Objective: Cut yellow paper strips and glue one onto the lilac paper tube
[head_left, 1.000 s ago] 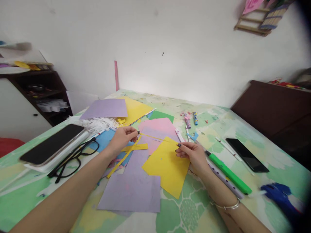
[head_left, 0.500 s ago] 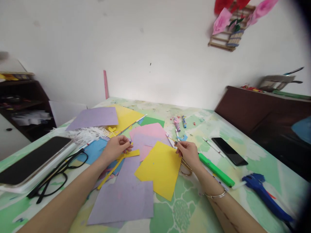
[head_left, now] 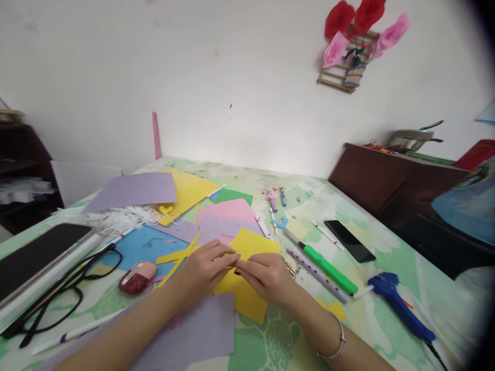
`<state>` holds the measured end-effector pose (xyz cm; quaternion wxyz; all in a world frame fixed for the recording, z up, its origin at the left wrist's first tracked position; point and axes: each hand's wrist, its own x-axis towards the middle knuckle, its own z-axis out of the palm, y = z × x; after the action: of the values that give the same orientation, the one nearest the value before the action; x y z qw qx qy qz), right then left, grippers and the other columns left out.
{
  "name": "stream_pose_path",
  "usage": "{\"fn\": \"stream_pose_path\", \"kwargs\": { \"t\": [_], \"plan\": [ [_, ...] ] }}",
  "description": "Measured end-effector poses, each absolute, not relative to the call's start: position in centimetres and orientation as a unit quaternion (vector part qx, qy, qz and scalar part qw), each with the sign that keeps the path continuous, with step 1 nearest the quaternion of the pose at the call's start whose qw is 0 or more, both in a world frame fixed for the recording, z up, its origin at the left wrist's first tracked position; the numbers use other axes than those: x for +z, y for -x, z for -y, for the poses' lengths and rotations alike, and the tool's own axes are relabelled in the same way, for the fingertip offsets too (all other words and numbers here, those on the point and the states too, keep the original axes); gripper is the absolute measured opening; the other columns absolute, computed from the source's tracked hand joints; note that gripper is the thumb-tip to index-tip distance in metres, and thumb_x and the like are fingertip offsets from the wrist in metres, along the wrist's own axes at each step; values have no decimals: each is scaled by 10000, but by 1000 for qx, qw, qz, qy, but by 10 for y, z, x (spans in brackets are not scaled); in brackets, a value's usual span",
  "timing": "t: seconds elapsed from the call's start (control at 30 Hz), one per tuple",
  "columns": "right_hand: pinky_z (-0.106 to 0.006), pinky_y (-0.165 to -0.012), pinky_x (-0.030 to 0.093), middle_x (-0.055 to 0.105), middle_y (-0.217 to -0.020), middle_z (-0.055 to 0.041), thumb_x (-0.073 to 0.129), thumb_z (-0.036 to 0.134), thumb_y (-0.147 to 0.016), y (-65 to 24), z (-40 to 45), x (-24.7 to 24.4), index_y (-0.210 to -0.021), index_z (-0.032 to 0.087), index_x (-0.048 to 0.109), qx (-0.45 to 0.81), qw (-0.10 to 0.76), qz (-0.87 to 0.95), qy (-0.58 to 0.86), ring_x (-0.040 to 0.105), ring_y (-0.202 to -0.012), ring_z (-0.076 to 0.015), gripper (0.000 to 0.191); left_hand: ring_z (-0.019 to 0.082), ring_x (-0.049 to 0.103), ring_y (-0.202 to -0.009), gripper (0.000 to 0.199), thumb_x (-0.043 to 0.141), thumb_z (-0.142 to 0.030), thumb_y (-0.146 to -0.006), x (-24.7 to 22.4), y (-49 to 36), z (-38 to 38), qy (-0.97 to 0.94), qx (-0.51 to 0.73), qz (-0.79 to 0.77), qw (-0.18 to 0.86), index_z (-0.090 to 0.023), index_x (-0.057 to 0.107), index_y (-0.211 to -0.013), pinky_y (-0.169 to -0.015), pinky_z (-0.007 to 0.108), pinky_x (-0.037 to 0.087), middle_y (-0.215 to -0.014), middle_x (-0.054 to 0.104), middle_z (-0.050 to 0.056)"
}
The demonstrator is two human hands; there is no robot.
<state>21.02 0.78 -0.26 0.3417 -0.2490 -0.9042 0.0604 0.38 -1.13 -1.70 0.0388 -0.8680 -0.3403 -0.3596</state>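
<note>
Our two hands meet over the middle of the worktop (head_left: 286, 342), fingertips touching. The grip of our left hand (head_left: 204, 270) is pinched on a thin yellow strip (head_left: 231, 267), mostly hidden by the fingers; our right hand (head_left: 266, 278) has its fingers bent in at the same spot, though we cannot tell how firmly it grasps the strip. Below them lies the yellow sheet (head_left: 249, 305), and toward the near edge the lilac sheet (head_left: 212, 332). Past our left wrist are two crossed bands (head_left: 178, 255); nearer the left edge lie the pink case (head_left: 138, 278) and the glasses (head_left: 79, 281). Gold loops (head_left: 293, 264) show just beside our right hand. Toward the right edge we see the green tool (head_left: 328, 269), a phone (head_left: 350, 240) and the glue gun (head_left: 402, 306).
</note>
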Motion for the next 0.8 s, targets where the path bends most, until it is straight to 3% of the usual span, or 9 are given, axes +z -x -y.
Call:
{"fn": "stream_pose_path", "kwargs": {
  "t": [0.07, 0.13, 0.37, 0.43, 0.53, 0.67, 0.8],
  "plan": [
    [-217, -529, 408, 677, -618, -36, 370, 315, -976, -212, -12, -6, -954, 165, 704, 26, 348, 900, 260, 589, -544, -104, 367, 178, 588, -790, 234, 476, -125, -918, -20, -1, 10, 866, -367, 340, 26, -183, 667, -1039, -715, 293, 482, -841, 705, 60],
    [-211, -630, 471, 721, -723, -48, 349, 307, -982, -216, -23, -9, -1028, 165, 681, 24, 351, 883, 309, 646, -637, -109, 364, 166, 612, -731, 237, 480, -137, -907, -19, 1, 10, 845, -378, 376, -31, -177, 701, -982, -667, 273, 479, -780, 713, 54],
    [-354, -824, 468, 711, -933, -143, 457, 188, -912, -224, -75, -13, -982, 128, 675, -20, 276, 794, 541, 645, -921, -238, 237, 114, 609, -542, 201, 594, -321, -818, -5, -9, 11, 645, -402, 484, -433, -165, 721, -820, -554, 218, 487, -667, 721, 28],
    [-380, -866, 456, 689, -945, -161, 516, 190, -886, -224, -81, -15, -942, 111, 678, -24, 231, 790, 568, 620, -977, -258, 189, 131, 634, -573, 181, 675, -318, -738, -4, -9, 10, 585, -422, 491, -489, -157, 703, -815, -581, 235, 506, -679, 725, 39],
    [-392, -859, 484, 661, -995, -110, 546, 258, -905, -225, -85, -17, -969, 122, 652, -21, 172, 782, 599, 614, -971, -217, 184, 180, 697, -750, 307, 768, -267, -634, -2, -5, 8, 535, -442, 476, -540, -164, 685, -911, -703, 272, 535, -810, 750, 60],
    [-400, -831, 528, 618, -1130, -70, 556, 352, -916, -224, -90, -16, -1129, 162, 588, -17, 126, 769, 627, 619, -961, -182, 287, 210, 695, -931, 445, 810, -242, -618, 3, -2, 11, 512, -451, 421, -597, -184, 654, -1031, -843, 308, 527, -967, 750, 75],
    [-410, -840, 528, 601, -1174, -84, 559, 346, -914, -219, -98, -18, -1170, 164, 572, -22, 121, 759, 640, 612, -992, -196, 314, 208, 704, -901, 364, 806, -371, -653, 8, -5, 13, 491, -454, 431, -605, -165, 670, -922, -857, 324, 537, -910, 759, 83]
  ]
}}
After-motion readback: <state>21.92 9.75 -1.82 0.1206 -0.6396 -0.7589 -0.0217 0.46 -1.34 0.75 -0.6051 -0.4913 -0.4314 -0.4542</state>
